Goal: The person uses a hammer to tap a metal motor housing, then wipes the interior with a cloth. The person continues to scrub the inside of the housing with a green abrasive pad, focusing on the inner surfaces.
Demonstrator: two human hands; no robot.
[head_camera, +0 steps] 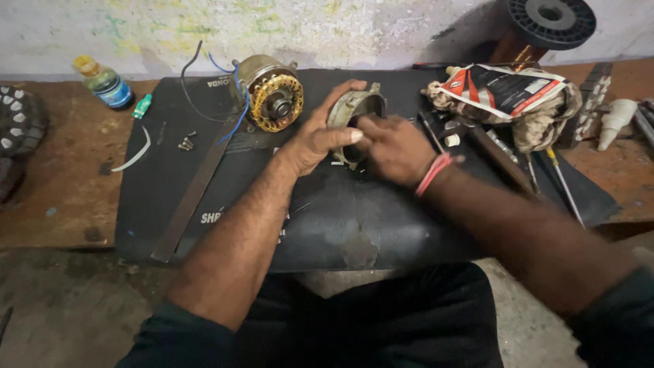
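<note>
Round grey metal motor housing (355, 112) gripped by left hand (320, 133), right hand (395, 146) fingers pressed inside it, copper-wound stator (272, 92) set beside on black mat (327, 211).

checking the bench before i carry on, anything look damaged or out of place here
The black mat has a worn, pale scuffed patch near its front edge. A few loose screws lie scattered left of the wound motor stator. Both hands grip the metal housing; it shows no visible damage.

Motor (271, 93) left of housing (354, 109)
</note>
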